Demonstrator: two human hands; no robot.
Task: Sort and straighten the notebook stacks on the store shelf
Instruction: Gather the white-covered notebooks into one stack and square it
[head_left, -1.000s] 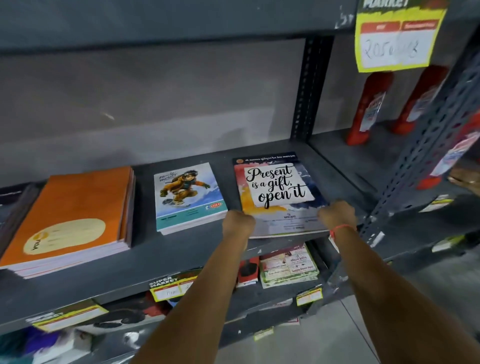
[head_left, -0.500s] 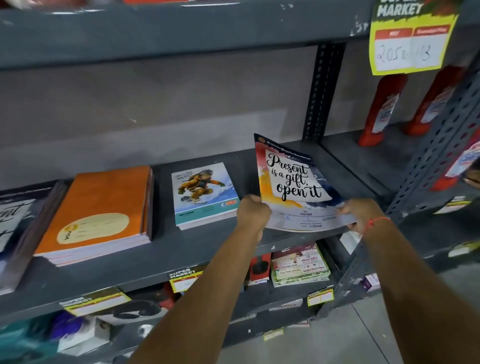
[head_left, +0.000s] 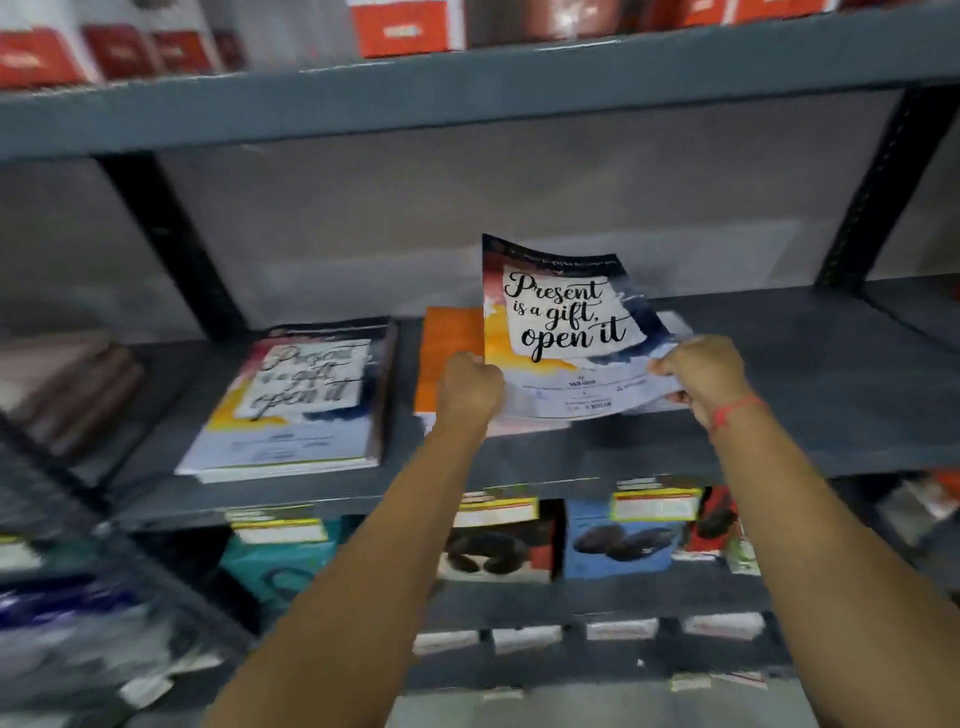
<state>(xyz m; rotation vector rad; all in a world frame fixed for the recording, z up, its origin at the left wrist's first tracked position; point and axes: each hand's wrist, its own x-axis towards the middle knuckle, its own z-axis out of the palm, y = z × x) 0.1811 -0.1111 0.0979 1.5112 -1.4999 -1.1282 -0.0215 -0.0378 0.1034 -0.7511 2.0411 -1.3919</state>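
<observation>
Two hands (head_left: 582, 384) grip a thin, glossy notebook (head_left: 566, 332), cover curling

arms: both bare, no sleeves | right hand (head_left: 702, 375): thin red thread band (head_left: 737, 408) at wrist

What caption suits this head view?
Both hands, left hand and right hand, lift a "Present is a gift" notebook above the shelf.
</observation>
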